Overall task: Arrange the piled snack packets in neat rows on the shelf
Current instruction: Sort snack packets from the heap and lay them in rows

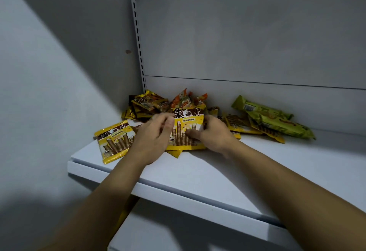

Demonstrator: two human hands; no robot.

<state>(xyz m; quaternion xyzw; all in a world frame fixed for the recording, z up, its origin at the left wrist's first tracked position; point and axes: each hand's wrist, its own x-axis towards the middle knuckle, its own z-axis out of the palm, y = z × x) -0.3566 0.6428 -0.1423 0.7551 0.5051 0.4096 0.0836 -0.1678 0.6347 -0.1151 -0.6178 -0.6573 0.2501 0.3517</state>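
Observation:
A yellow wafer-roll packet [188,126] stands tilted up in the middle of the white shelf [257,163], held from both sides. My left hand [152,138] grips its left edge and my right hand [213,134] pinches its right edge, thumb on the front. Flat at the shelf's left front lies another yellow packet [113,141]. Behind, in the back left corner, is a loose pile of brown-yellow and orange packets [158,102]. Green packets [277,120] lie heaped to the right, over more yellow ones [241,126].
The shelf's grey back panel [247,42] and a slotted upright [138,48] rise behind the pile. A wall [49,72] closes the left side. The shelf's front lip [178,191] runs diagonally; a lower shelf [178,235] shows beneath it.

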